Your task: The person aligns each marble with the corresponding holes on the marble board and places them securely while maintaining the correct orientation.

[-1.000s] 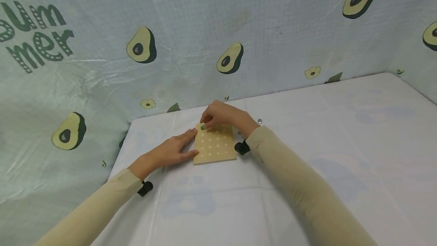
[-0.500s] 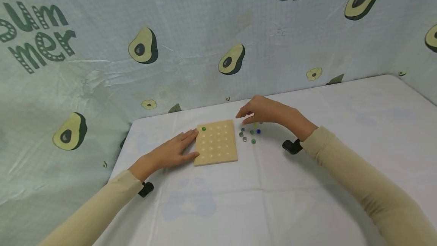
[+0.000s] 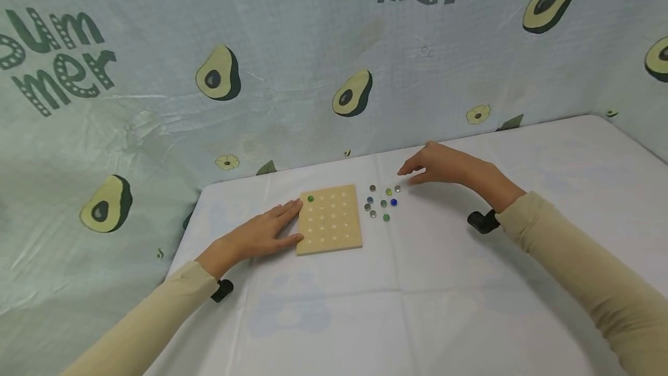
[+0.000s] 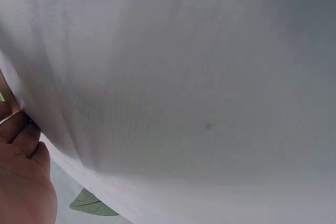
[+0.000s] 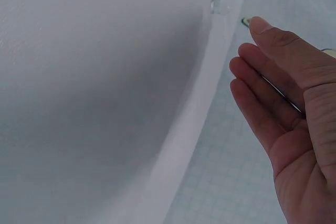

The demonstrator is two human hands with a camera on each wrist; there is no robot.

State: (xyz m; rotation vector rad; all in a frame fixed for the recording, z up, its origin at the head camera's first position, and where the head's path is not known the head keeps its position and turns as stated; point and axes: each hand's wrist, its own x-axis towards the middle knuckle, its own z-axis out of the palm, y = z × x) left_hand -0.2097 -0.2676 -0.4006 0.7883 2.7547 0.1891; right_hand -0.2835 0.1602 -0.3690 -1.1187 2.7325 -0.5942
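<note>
Head view, left to right: the near-left edge of the white cloth-covered table (image 3: 355, 318) slants past the left forearm, and the left hand (image 3: 263, 231) rests flat, fingers straight and grasping nothing, against the left edge of a pale rectangular dimpled board (image 3: 330, 222). One green glass marble (image 3: 310, 198) sits at its far-left corner. Just right of the board lie nine small clear, yellow, blue and green glass marbles (image 3: 384, 203). Beside them the right hand (image 3: 443, 163) hangs released, fingers loosely bent, near the back edge; cloth stretches on to the well-apart right edge and broadly nearside. A second ago that hand covered the board's far-left corner; board and left hand have stayed.
</note>
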